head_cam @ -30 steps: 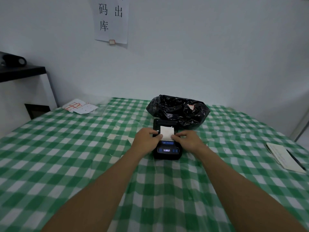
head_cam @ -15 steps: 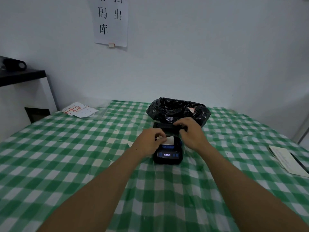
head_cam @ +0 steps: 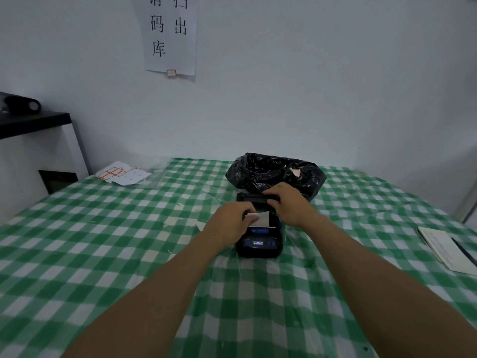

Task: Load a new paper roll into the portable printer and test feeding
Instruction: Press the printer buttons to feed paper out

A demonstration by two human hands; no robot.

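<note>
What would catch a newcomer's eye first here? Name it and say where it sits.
Two bare forearms converge on a small black portable printer at the middle of the green-and-white checked tablecloth. The left hand pinches a white paper strip at its top, while the right hand grips the open lid at the back. Right behind it sits a crumpled black plastic bag, and a sheet with large Chinese characters hangs on the wall above.

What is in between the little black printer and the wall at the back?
In the head view, a crumpled black plastic bag sits right behind the printer, then a strip of green checked tablecloth up to the wall.
</note>
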